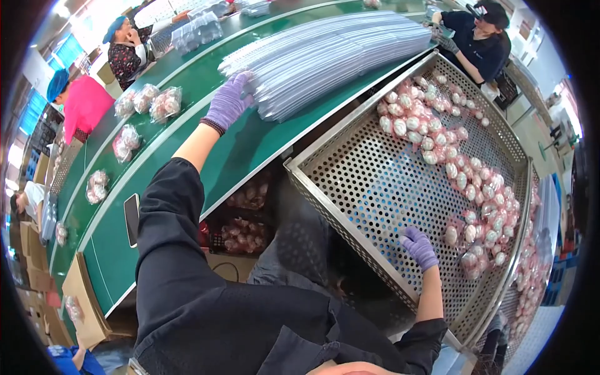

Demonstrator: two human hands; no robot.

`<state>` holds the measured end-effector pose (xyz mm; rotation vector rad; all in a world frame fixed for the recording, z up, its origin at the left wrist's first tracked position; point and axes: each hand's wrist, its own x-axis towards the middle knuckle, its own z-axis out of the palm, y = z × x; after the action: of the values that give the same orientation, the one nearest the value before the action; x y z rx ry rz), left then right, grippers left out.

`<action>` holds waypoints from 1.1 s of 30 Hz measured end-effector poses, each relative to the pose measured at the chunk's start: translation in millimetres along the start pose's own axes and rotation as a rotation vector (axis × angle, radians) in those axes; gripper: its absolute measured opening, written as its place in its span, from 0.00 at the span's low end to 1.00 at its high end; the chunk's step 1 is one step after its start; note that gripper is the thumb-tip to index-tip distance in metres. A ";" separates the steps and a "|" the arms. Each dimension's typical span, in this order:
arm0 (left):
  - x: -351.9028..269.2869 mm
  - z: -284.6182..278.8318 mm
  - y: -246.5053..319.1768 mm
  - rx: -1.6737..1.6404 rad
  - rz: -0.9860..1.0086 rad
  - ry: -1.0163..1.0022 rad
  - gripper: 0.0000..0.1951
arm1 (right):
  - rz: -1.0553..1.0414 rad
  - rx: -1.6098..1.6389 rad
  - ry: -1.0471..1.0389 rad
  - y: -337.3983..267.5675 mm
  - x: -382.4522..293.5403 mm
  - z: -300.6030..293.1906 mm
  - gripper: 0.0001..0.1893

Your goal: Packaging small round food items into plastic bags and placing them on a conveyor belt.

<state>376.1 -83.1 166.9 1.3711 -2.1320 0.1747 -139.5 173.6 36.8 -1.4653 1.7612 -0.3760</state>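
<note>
My left hand (230, 101), in a purple knit glove, touches the near end of a long nested stack of clear plastic trays (333, 58). Its thumb and fingers are spread at the stack's edge. My right hand (418, 247), gloved alike, is over a large perforated metal tray (356, 187), its fingers loosely curled. Nothing shows in that hand, though its palm is hidden. To its right lie many white, egg-shaped pieces (473, 183) in clear and reddish film, strewn along the tray's far and right sides.
Filled clear packs (166, 103) sit on the green conveyor belt (154, 136). A phone (132, 220) lies near my left arm. Cardboard (84, 300) stands at lower left. Crates of wrapped pieces (243, 234) are under the conveyor. A co-worker (478, 42) stands at upper right; others work across the belt.
</note>
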 end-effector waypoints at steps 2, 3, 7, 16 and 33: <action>-5.1 2.0 0.1 0.024 -0.013 0.000 0.25 | -0.014 -0.042 -0.010 -3.8 -4.8 1.9 0.18; -9.4 2.2 -3.8 0.050 -0.035 0.003 0.25 | 0.035 -0.046 -0.091 -23.0 -9.0 -2.7 0.19; -9.5 4.1 -3.5 0.080 0.019 0.056 0.26 | 0.055 0.029 -0.105 -21.2 -10.5 -6.6 0.23; 20.5 -39.9 5.0 0.439 0.150 -0.381 0.24 | 0.030 -0.023 -0.098 -16.5 -10.8 -6.4 0.21; -17.9 -100.9 211.3 -0.439 0.459 -0.723 0.10 | -0.147 -0.187 -0.061 -22.9 3.3 -3.6 0.19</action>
<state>239.5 69.7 281.7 0.7191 -2.8182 -0.6740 -126.5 163.1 53.1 -1.7271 1.6814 -0.2439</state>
